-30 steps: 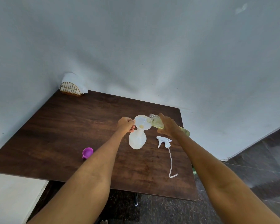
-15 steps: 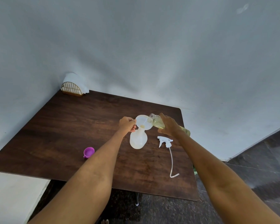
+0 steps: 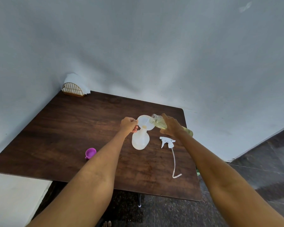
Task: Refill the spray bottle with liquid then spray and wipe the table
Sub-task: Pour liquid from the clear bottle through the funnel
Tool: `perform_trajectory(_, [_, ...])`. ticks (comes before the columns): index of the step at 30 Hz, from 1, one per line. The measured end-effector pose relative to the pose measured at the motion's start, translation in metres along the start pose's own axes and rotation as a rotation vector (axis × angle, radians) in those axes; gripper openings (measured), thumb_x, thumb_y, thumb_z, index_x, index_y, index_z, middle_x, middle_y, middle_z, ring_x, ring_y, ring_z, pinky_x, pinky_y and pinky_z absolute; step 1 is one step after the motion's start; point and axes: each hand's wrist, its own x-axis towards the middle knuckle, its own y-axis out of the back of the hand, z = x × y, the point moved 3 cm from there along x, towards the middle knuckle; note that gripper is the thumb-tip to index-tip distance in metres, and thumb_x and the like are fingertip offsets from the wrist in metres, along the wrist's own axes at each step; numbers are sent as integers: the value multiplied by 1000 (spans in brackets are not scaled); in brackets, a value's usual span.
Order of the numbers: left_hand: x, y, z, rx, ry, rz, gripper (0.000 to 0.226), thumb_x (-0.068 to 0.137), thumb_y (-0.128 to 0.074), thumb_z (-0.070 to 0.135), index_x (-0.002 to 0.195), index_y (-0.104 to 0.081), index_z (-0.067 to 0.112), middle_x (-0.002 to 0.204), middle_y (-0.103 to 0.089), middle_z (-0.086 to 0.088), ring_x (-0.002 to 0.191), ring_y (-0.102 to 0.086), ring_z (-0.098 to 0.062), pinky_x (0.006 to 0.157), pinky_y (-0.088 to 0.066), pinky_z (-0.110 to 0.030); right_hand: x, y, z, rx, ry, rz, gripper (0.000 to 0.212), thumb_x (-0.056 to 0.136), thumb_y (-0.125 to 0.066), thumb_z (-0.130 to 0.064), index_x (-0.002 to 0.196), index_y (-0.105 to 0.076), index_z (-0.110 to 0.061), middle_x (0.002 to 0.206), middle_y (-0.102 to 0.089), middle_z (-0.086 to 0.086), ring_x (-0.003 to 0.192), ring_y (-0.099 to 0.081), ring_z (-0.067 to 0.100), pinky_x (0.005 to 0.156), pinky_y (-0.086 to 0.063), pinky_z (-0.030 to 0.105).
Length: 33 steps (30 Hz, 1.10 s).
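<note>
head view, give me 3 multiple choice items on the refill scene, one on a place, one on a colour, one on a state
1. Where does the trigger sprayer head lie?
A. on the table, right of the spray bottle
B. screwed onto the spray bottle
C. on the floor

2. What colour is the small cap near the left forearm?
A. white
B. purple
C. yellow

3. How is the refill bottle in the right hand held?
A. upright and capped
C. lying flat on the table
B. tilted, mouth over the funnel

Key: 1 A, it rests on the table beside the spray bottle, tube trailing. 2 B, it is plainly purple. 3 B, its open mouth leans over the funnel, which the left hand steadies.
</note>
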Motion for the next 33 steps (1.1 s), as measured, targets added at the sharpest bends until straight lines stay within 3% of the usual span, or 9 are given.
perform_trajectory(12, [-1, 1, 1, 13, -13, 3, 20, 92, -57, 16, 91, -67, -1, 65, -58, -4, 55, -57, -11, 69, -56, -27, -2, 3, 0, -1, -1, -2, 65, 69, -73, -25, 123, -40, -10, 108, -61, 14, 92, -60, 32, 81, -48, 41])
perform_trajectory(19, [-1, 1, 1, 26, -6, 11, 20, 92, -57, 17, 90, -67, 0, 65, -58, -3, 54, -57, -10, 60, -52, -20, -4, 2, -1, -6, 2, 3, 67, 69, -74, -25, 125, -40, -10, 109, -61, 14, 94, -60, 32, 84, -50, 42])
perform_trajectory(33, [-2, 1, 0, 17, -7, 19, 17, 92, -56, 17, 83, -63, 4, 69, -59, -6, 55, -57, -11, 60, -52, -21, -5, 4, -2, -18, 7, 1, 66, 69, -74, -26, 124, -41, -9, 107, -62, 14, 91, -61, 33, 80, -50, 41])
